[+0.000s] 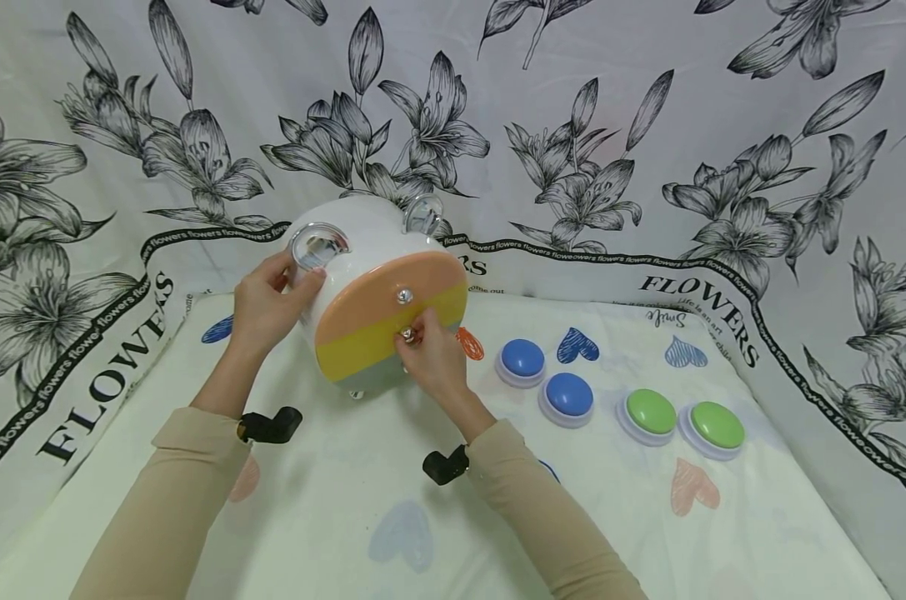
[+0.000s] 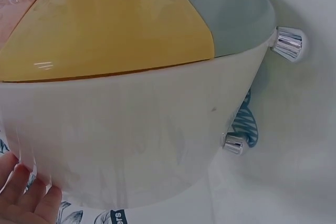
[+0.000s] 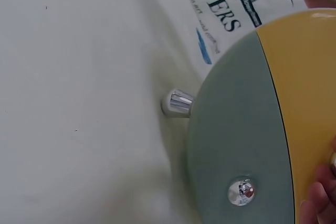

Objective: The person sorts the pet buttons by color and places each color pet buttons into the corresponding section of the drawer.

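Note:
A rounded white storage box (image 1: 362,218) with chrome ear-like fittings and short chrome feet stands at the left of the cloth. Its front has an orange panel (image 1: 377,287), a yellow panel (image 1: 347,352) and a grey-green panel (image 1: 381,377), with silver knobs. My left hand (image 1: 263,307) rests against the box's left side, thumb near the chrome ring; in the left wrist view its fingertips (image 2: 48,203) touch the white wall. With my right hand (image 1: 439,354) I pinch the silver knob (image 1: 407,334) on the yellow panel. The right wrist view shows only part of that hand.
Right of the box, two blue push buttons (image 1: 523,357) and two green push buttons (image 1: 651,411) sit on pale round bases. A heart-patterned cloth (image 1: 332,517) covers the table. Behind hangs a white flower-printed curtain (image 1: 543,192).

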Available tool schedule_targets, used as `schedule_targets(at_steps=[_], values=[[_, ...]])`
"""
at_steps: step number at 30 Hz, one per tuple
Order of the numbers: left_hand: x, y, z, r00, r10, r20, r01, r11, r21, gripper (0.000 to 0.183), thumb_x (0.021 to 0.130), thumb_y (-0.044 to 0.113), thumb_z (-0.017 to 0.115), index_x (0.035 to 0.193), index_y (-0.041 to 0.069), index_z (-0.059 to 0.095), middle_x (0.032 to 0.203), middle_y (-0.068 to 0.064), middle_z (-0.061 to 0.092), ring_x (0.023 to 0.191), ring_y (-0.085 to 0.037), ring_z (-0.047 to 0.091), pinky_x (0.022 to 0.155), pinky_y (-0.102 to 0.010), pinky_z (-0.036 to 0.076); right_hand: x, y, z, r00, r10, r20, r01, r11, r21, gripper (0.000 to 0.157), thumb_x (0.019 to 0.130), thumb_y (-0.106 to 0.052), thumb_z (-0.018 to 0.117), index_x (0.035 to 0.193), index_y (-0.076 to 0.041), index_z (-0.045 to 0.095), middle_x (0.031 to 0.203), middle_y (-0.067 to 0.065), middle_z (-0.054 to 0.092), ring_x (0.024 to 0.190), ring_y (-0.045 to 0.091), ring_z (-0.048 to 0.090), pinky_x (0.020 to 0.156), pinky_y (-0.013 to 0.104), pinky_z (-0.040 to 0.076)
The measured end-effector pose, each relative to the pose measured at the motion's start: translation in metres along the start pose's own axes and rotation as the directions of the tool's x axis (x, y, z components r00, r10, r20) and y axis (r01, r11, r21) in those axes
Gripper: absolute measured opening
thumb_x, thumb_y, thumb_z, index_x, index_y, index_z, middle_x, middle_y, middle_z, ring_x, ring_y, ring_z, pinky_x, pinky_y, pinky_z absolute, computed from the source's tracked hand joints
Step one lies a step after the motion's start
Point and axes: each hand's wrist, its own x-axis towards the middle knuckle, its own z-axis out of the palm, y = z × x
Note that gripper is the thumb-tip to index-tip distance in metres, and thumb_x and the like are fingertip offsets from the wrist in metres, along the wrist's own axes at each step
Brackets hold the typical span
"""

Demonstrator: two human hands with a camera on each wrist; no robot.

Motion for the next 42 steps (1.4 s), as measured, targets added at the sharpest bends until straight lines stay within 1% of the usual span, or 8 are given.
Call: schedule_targets(at_steps=[5,11,14,19,25,32,39,42], values=[[0.000,0.000,0.001,1.000,0.000,0.002,0.000,1.000,0.020,0.054,0.085,0.042,0.061,0.131,0.013,0.053,0.130,-0.008,0.052,0.122,-0.025,0.045,0.102,-0.042,0.041,0.001,0.001,-0.001,1.000,0.009,0.024,-0.009,1.000,0.005,0.022,0.080,-0.027,0.066,0.085,-0.014,0.049,0.071,-0.003,0.063,0.058,0.008,0.057,0.043,0.016,0.037],[0.001,0.000,0.001,1.000,-0.020,0.009,0.019,0.999,0.031,0.056,0.085,0.044,0.060,0.132,0.014,0.052,0.132,-0.008,0.050,0.124,-0.026,0.044,0.101,-0.043,0.041,0.000,0.002,-0.004,0.998,0.026,0.052,-0.026,1.000,0.004,0.023,0.080,-0.027,0.066,0.086,-0.014,0.048,0.072,-0.002,0.063,0.057,0.008,0.056,0.041,0.015,0.036],[0.000,-0.001,0.001,1.000,-0.023,0.009,0.022,0.999,0.035,0.056,0.085,0.045,0.060,0.131,0.014,0.052,0.132,-0.008,0.050,0.124,-0.027,0.044,0.101,-0.043,0.041,-0.002,0.003,-0.005,0.998,0.023,0.059,-0.023,1.000,0.001,0.023,0.080,-0.027,0.066,0.087,-0.013,0.048,0.072,-0.002,0.063,0.057,0.008,0.056,0.041,0.016,0.036],[0.000,0.000,0.000,1.000,-0.021,0.012,0.021,0.999,0.037,0.056,0.085,0.045,0.059,0.131,0.014,0.052,0.132,-0.008,0.050,0.125,-0.027,0.044,0.100,-0.044,0.042,-0.007,0.005,-0.009,0.998,0.021,0.062,-0.021,1.000,0.004,0.023,0.080,-0.026,0.065,0.087,-0.013,0.048,0.071,-0.003,0.063,0.058,0.008,0.056,0.041,0.016,0.036],[-0.001,0.001,-0.001,0.999,-0.042,0.019,0.041,0.998,0.045,0.058,0.085,0.046,0.059,0.133,0.014,0.051,0.133,-0.008,0.050,0.126,-0.029,0.043,0.099,-0.045,0.043,-0.014,0.007,-0.016,0.998,0.011,0.063,-0.010,1.000,-0.004,0.023,0.080,-0.026,0.066,0.087,-0.013,0.048,0.071,-0.003,0.062,0.059,0.008,0.056,0.042,0.015,0.037],[-0.001,0.000,-0.001,0.999,-0.048,0.019,0.047,0.997,0.056,0.059,0.085,0.048,0.058,0.132,0.014,0.051,0.134,-0.007,0.048,0.127,-0.028,0.042,0.099,-0.045,0.042,-0.023,0.009,-0.023,0.997,0.004,0.074,-0.006,1.000,0.026,0.023,0.080,-0.025,0.065,0.088,-0.012,0.048,0.072,-0.003,0.060,0.057,0.007,0.053,0.044,0.015,0.038],[0.000,0.000,-0.001,0.999,-0.035,0.019,0.034,0.998,0.046,0.059,0.085,0.047,0.058,0.132,0.014,0.051,0.136,-0.007,0.048,0.127,-0.028,0.042,0.099,-0.045,0.042,-0.032,0.013,-0.030,0.998,-0.005,0.066,0.001,0.998,0.055,0.022,0.081,-0.025,0.065,0.087,-0.013,0.047,0.070,-0.004,0.059,0.059,0.006,0.054,0.046,0.015,0.039],[0.000,0.000,-0.001,0.999,-0.029,0.018,0.028,0.999,0.042,0.059,0.085,0.047,0.059,0.132,0.014,0.051,0.135,-0.008,0.048,0.127,-0.028,0.042,0.099,-0.045,0.042,-0.036,0.015,-0.032,0.998,-0.025,0.057,0.020,0.997,0.070,0.023,0.080,-0.025,0.066,0.087,-0.013,0.047,0.070,-0.004,0.059,0.059,0.006,0.053,0.047,0.015,0.040]])
